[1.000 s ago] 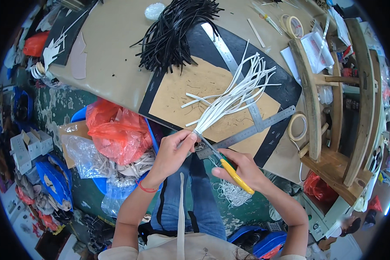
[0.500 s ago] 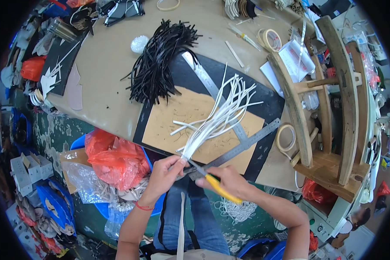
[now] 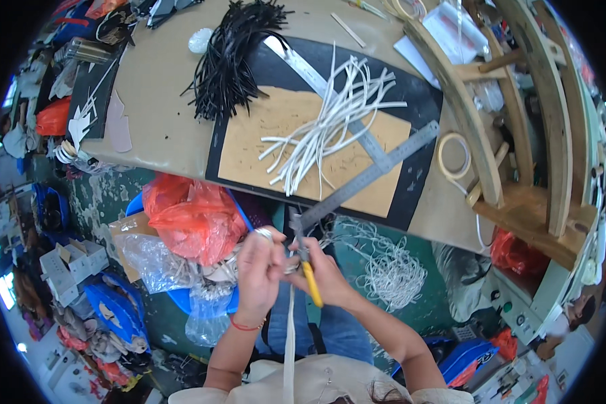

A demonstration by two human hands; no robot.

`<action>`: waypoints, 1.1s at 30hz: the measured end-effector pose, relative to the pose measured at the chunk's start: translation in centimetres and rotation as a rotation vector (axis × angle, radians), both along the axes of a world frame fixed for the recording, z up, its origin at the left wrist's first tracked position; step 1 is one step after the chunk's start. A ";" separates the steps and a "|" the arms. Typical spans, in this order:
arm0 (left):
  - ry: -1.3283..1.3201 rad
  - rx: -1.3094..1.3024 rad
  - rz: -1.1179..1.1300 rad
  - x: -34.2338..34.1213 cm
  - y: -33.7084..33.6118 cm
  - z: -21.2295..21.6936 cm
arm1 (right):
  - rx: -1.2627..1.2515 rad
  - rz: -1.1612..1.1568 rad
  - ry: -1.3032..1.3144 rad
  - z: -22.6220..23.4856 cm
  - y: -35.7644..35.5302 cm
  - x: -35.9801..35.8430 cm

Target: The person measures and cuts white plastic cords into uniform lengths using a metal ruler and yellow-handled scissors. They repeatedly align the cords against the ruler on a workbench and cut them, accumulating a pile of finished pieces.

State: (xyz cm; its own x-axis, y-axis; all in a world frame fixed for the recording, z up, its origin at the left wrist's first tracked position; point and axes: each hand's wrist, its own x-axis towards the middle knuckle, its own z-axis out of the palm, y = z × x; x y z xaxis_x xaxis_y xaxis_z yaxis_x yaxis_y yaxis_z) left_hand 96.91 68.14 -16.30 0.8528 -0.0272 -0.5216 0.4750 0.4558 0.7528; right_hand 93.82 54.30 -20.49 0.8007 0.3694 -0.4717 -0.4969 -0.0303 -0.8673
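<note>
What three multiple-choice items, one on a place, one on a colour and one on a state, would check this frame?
1. Where does the bundle of white strips lie?
A. on the tan board on the table
B. in the red plastic bag
C. on the floor by the blue crates

2. What colour is the handle of the tool in the right hand?
A. green
B. yellow
C. white

3. How are the hands placed?
A. both flat on the table
B. one raised above the head
C. together in front of the table edge, off the table

Key: 1 A, the strips fan across the tan board and the metal ruler. 2 B, a yellow handle sticks out below the right hand's fingers. 3 C, the left hand meets the right hand below the table edge, over the lap.
</note>
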 end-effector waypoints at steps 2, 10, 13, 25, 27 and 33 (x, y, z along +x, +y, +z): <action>-0.107 -0.071 0.134 1.0 1.2 1.5 | -0.212 0.004 -0.028 -3.1 0.5 -2.3; -0.557 -0.208 0.387 3.2 21.6 6.1 | -1.240 0.104 0.212 -15.4 -21.6 -23.6; -0.519 -0.052 0.434 2.5 28.3 5.7 | -1.495 0.140 0.507 -13.1 -30.7 -31.2; 0.034 0.297 -0.597 -1.4 -1.0 0.1 | -1.229 -0.143 0.265 -8.0 -24.1 -27.8; 0.003 0.223 -0.746 -2.5 -4.1 -1.2 | -0.775 -0.533 0.300 -5.8 -18.6 -21.4; -0.091 0.284 -0.849 -3.2 -6.8 -0.9 | -0.077 -0.475 0.154 2.5 -11.9 -6.8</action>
